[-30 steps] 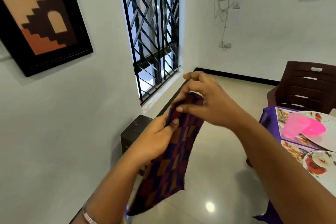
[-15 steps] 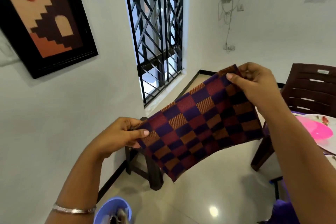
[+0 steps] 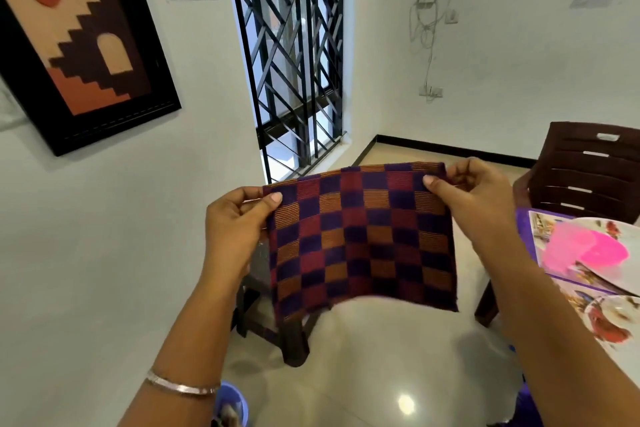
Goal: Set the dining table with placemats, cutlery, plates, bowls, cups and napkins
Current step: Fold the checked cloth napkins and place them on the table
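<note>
Two hands hold one checked napkin (image 3: pixel 363 239) spread in the air before me, well off the worktop (image 3: pixel 526 229). Nearest, my left hand (image 3: pixel 239 222) pinches the upper left corner between thumb and curled fingers; my right hand (image 3: pixel 474 194) pinches the upper right corner likewise. The cloth hangs from that top edge, its lower hem curling and free, so I judge it light, soft and limp, not slippery, not fragile; it will sag wherever unsupported. I judge the corners the best hold, keeping the top edge taut for folding or laying flat. Beyond the cloth a dark stool (image 3: pixel 277 329) stands on the floor. To the right, on the worktop's purple cover, a placemat (image 3: pixel 540 232) carries a floral plate (image 3: pixel 620 239) with a pink bowl (image 3: pixel 588 250); a brown chair (image 3: pixel 588 170) stands behind
</note>
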`<state>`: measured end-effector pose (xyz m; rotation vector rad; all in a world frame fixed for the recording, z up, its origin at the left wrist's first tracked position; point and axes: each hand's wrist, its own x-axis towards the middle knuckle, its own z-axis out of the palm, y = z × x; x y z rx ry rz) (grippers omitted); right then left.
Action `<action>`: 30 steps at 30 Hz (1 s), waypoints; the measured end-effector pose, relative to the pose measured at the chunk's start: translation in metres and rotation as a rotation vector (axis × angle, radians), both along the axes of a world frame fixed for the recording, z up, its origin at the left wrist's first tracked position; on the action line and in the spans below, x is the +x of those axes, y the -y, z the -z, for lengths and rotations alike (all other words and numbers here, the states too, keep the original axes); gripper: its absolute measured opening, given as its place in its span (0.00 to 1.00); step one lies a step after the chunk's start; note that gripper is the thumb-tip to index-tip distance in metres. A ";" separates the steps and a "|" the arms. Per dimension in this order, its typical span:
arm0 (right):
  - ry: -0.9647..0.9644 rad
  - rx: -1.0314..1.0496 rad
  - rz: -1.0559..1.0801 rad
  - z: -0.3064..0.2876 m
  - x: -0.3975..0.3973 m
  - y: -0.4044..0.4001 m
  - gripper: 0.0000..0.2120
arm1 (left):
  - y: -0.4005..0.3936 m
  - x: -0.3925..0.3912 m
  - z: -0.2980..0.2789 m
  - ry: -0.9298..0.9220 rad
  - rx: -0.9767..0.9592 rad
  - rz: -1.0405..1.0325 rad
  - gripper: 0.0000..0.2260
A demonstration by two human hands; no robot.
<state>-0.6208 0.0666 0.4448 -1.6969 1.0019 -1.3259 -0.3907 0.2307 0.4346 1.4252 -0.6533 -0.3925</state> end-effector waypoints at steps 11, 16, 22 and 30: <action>0.126 -0.077 -0.210 0.012 0.046 -0.079 0.08 | 0.028 -0.075 0.000 -0.012 -0.184 0.098 0.03; 0.202 -0.047 -0.229 0.017 0.048 -0.085 0.07 | 0.034 -0.084 0.003 -0.032 -0.222 0.151 0.05; 0.175 -0.068 -0.252 0.017 0.046 -0.089 0.11 | 0.034 -0.084 0.008 0.076 -0.184 0.230 0.09; -0.059 -0.156 -0.433 0.018 0.047 -0.085 0.25 | 0.036 -0.064 0.004 -0.015 -0.234 0.315 0.09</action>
